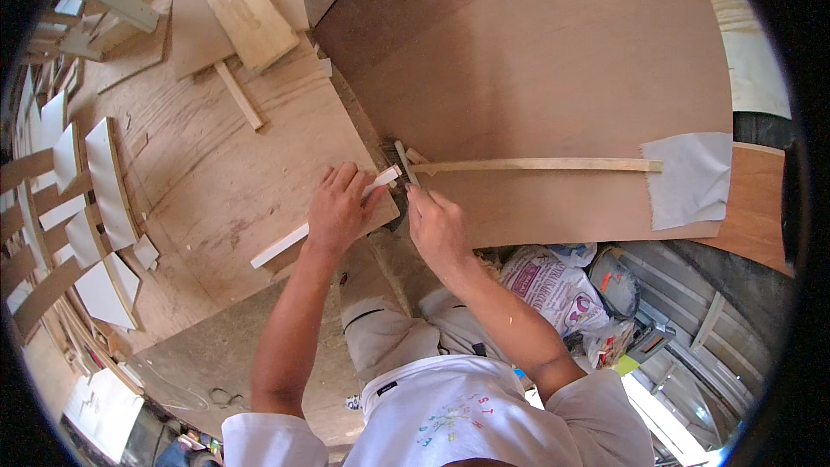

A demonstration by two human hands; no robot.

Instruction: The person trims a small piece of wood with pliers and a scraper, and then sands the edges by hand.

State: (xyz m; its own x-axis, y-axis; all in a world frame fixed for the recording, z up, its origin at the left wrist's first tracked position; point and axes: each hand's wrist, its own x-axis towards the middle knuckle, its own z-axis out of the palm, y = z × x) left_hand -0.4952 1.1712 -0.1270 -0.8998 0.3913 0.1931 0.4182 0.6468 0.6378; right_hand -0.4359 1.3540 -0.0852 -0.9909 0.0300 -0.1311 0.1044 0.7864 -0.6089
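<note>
My left hand is closed around a narrow wooden strip with a white face, near the right edge of the plywood worktop. The strip slants up to the right, and its far end pokes out past my fingers. Close to that end, my right hand grips what looks like a brush, with a pale straight back and dark bristles. Brush and strip end meet or nearly meet; I cannot tell if they touch. My right fingers hide the lower part of the brush.
A long thin wooden batten lies across the large brown sheet, its right end on a grey cloth. A wooden block rests at the far left. White-faced offcuts crowd the left side. Filled bags stand lower right.
</note>
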